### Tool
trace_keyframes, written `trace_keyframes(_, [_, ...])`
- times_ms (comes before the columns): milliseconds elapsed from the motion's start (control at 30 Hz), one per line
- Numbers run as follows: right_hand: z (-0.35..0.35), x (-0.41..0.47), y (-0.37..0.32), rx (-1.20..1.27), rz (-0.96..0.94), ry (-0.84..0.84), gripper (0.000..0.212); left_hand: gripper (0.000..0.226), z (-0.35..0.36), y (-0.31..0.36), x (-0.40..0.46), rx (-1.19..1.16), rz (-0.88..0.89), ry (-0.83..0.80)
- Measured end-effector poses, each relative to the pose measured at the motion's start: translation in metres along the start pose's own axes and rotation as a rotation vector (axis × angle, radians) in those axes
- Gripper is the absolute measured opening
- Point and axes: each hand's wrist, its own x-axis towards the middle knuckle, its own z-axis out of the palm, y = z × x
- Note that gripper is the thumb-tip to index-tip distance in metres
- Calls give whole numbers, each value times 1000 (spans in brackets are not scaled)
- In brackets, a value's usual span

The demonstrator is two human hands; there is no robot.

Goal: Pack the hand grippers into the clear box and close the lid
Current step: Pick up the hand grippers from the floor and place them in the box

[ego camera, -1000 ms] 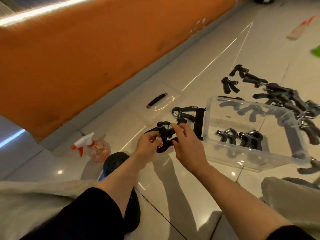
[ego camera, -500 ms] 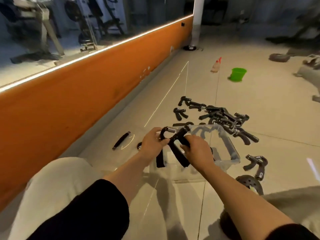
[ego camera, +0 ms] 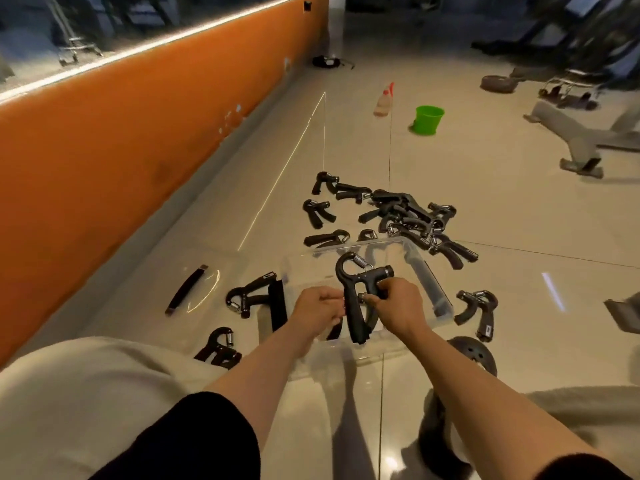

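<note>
The clear box (ego camera: 429, 271) was hard to make out: its transparent walls almost vanished against the pale tiled floor (ego camera: 485, 202), and its near edge was covered by the two hands. Whatever lay on its bottom could not be told, apart from a dark shape glimpsed below the left hand. A flat clear lid (ego camera: 221, 268) lay on the floor to the left of the box, with a black strip (ego camera: 185, 289) seen at its left side. A second black strip (ego camera: 277, 304) ran along the box's left side.

One black hand gripper (ego camera: 358, 296) was held above the open box. It was shown upright, with a hooked top, a bare metal coil spring beneath the hook and two handles angled downward. The right hand (ego camera: 398, 308) was closed around its right handle near a small round knob. The left hand (ego camera: 320, 311) was curled at its left edge, fingertips pinched against it.

Loose grippers were scattered on the floor. Two were seen left of the box, one of them partly cut off by a pale trouser knee (ego camera: 86, 393). One lay to the right (ego camera: 478, 311). Four separate ones were counted beyond the box, and a tangled pile (ego camera: 412, 220) further back could not be counted.

A green bucket (ego camera: 428, 119) and a spray bottle (ego camera: 383, 100) stood well apart in the distance, beside an orange wall (ego camera: 121, 133).
</note>
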Motion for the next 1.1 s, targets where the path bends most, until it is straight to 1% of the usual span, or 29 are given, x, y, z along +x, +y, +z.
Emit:
trace_keyframes(67, [8,12,0,34,39,-28,13,26,-2,-6,16,-31,-18,-11])
trace_keyframes(167, [23,33,5,70,104,-62,23,23,0,-12,37,-49,-32,3])
trace_keyframes(300, [39,57,9,162,190,-90,21,22,5,-20,64,-6,-44,12])
trace_keyframes(400, [46,69,16,366,196,-144,23,16,4,-21,82,54,-40,7])
trace_keyframes(433, [47,72,18,461,193,-170,21,17,3,-21,87,62,-39,0])
trace_keyframes(467, [49,75,21,552,200,-190,12,19,2,-20,91,59,-42,-17])
trace_keyframes(500, [51,77,23,635,210,-202,11,21,1,-20,95,37,-47,-45])
trace_keyframes(600, [58,79,20,812,212,-290,32,27,4,-20,106,-47,-69,-104])
trace_keyframes(667, [64,81,18,886,185,-371,34,29,7,-21,114,-98,-92,-93])
trace_keyframes(733, [65,84,18,889,193,-445,34,18,9,-24,124,-140,-154,-62])
trace_keyframes(767, [65,86,17,896,212,-456,34,12,9,-24,127,-156,-191,-53])
trace_keyframes(800, [66,88,17,902,236,-426,33,11,10,-25,128,-170,-232,-53])
trace_keyframes(833, [66,91,18,889,265,-355,29,12,12,-27,131,-181,-270,-63])
trace_keyframes(867, [67,94,20,837,300,-266,23,17,13,-29,132,-195,-297,-73])
trace_keyframes(900, [68,98,23,761,340,-214,19,22,14,-34,134,-220,-317,-81])
trace_keyframes(933, [69,100,27,677,371,-232,16,23,15,-36,134,-251,-332,-92])
trace_keyframes(1033, [70,105,35,482,425,-476,18,21,14,-48,133,-289,-397,-96])
trace_keyframes(1067, [72,107,37,429,427,-515,15,22,14,-53,134,-298,-421,-93])
trace_keyframes(1100, [75,108,38,381,429,-517,13,22,14,-58,135,-284,-435,-87])
